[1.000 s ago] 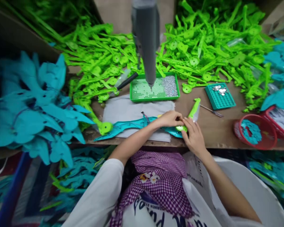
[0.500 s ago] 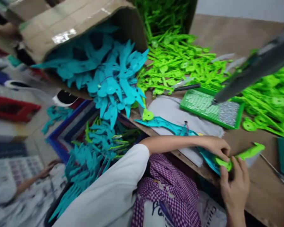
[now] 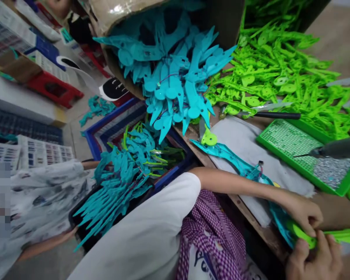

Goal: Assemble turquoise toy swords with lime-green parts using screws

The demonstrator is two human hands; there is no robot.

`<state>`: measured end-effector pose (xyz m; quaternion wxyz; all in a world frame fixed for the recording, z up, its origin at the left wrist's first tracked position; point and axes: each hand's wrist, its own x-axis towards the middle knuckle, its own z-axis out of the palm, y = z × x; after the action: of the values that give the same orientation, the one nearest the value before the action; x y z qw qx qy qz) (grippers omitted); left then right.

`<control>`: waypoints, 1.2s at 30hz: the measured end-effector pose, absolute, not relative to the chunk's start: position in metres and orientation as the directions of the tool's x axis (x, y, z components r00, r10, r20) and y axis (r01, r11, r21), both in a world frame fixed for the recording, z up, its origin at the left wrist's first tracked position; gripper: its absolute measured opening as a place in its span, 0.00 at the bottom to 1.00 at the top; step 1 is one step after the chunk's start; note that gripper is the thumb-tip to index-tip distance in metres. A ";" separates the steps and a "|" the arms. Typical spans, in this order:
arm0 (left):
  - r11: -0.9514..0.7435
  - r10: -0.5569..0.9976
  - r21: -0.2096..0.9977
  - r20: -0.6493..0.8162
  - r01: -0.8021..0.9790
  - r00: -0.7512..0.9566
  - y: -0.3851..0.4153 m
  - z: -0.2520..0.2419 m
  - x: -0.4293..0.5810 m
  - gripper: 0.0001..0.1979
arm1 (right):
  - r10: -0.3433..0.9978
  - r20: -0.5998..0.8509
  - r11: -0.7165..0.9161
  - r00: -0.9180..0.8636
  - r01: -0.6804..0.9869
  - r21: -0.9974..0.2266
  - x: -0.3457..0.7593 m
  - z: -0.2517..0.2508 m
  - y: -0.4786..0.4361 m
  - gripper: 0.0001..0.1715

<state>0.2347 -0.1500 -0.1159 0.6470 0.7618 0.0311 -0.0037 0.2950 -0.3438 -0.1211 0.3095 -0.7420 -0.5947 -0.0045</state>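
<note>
At the lower right, my left hand (image 3: 305, 212) presses its curled fingers on a bright green plastic piece (image 3: 345, 235). From below, my right hand (image 3: 316, 260) pinches the same piece with thumb and fingers. The piece sits at the near end of a long teal plastic shell (image 3: 236, 157), partly hidden under my left forearm. A small black component (image 3: 261, 163) on a thin wire sticks up from the shell. At the shell's far end lies another green piece (image 3: 209, 138). Beneath the shell is a light grey cloth (image 3: 230, 130).
A green tray (image 3: 262, 136) of small metal parts stands right, with a dark screwdriver (image 3: 338, 147) above it. Loose green pieces (image 3: 268, 83) pile behind. Teal shells (image 3: 169, 83) spill from a cardboard box (image 3: 119, 13). At left, a person (image 3: 46, 202) is beside a pile of teal shells (image 3: 113, 190).
The view has swung left, so the bench contents appear farther right. Both hands stay on the green piece at the shell's end.
</note>
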 end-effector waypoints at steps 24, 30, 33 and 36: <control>-0.447 0.139 0.826 -0.316 0.345 0.938 -0.151 -0.098 0.218 0.16 | 0.871 0.402 -0.088 0.284 0.894 -0.440 0.311 -0.144 -0.341 0.35; -0.460 0.130 0.830 -0.288 0.315 0.949 -0.149 -0.101 0.219 0.14 | 0.862 0.384 -0.134 0.330 0.881 -0.454 0.309 -0.141 -0.338 0.34; -0.441 0.139 0.850 -0.251 0.287 0.958 -0.151 -0.096 0.216 0.15 | 0.855 0.354 -0.180 0.378 0.858 -0.480 0.302 -0.132 -0.338 0.31; -0.441 0.190 0.849 -0.228 0.291 0.955 -0.151 -0.094 0.217 0.13 | 0.848 0.291 -0.208 0.443 0.783 -0.587 0.300 -0.125 -0.341 0.30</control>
<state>0.2166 -0.1509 -0.0936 0.5091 0.8475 0.1420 -0.0493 0.2999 -0.3408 -0.1253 0.3465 -0.7757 -0.5254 0.0469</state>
